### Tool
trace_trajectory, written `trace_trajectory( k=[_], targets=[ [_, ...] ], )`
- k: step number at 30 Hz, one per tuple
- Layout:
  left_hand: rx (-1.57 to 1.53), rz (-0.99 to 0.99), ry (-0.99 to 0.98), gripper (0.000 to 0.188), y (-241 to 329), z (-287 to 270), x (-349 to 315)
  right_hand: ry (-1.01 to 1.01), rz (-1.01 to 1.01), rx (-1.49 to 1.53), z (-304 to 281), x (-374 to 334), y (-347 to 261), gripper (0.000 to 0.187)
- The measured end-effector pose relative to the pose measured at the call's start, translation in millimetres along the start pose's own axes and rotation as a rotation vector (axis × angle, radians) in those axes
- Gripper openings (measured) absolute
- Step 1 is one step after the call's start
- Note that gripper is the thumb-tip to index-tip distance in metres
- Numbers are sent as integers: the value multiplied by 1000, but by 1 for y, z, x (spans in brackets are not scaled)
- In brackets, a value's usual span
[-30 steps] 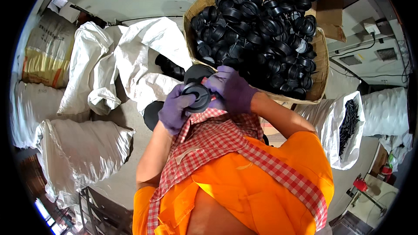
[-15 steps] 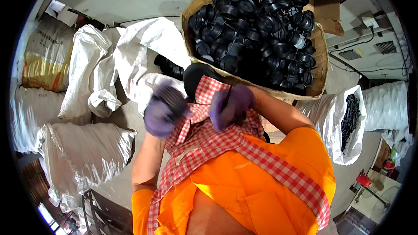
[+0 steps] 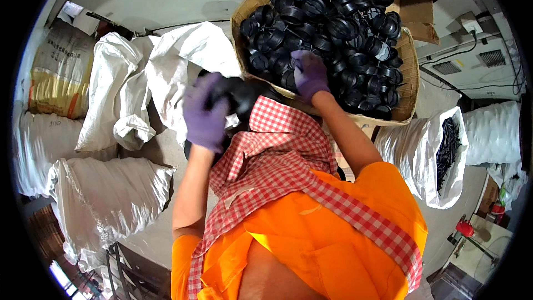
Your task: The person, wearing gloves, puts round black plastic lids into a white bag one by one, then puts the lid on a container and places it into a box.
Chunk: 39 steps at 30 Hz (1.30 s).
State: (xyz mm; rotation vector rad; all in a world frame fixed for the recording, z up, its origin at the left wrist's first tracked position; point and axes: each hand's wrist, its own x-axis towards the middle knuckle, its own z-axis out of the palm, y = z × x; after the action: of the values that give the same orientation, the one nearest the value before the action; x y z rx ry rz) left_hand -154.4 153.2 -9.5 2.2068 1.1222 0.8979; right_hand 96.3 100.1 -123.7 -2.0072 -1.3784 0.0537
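Observation:
My left hand, in a purple glove, is curled round a black caster wheel just left of the box, slightly blurred. My right hand, gloved the same way, reaches over the near rim of a cardboard box. Its fingers are bent over a black piece at the edge of the heap of black caster wheels; the fingertips are partly hidden. Below both hands, a red-and-white checked apron covers my lap.
White woven sacks stand and lie at the left, one stuffed sack nearest. At the right, an open white sack holds black rods. A metal frame stands at the lower left.
My right hand has moved from above my lap up and forward into the box. My left hand has risen a little, with a black caster wheel showing in it.

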Motion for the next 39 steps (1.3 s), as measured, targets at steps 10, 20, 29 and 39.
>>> trace_trajectory(
  k=[10, 20, 29, 39],
  targets=[
    [-599, -475, -322, 40, -27, 60, -2, -292, 334, 279, 46, -21, 5, 38],
    [-893, -612, -432, 36, -34, 67, -13, -678, 232, -214, 33, -4, 39, 35],
    [-593, -183, -261, 70, 1, 69, 1, -448, -390, -217, -34, 31, -89, 21],
    [-1344, -733, -319, 50, -1, 25, -4, -448, -227, 738, -57, -19, -76, 61]
  ],
)
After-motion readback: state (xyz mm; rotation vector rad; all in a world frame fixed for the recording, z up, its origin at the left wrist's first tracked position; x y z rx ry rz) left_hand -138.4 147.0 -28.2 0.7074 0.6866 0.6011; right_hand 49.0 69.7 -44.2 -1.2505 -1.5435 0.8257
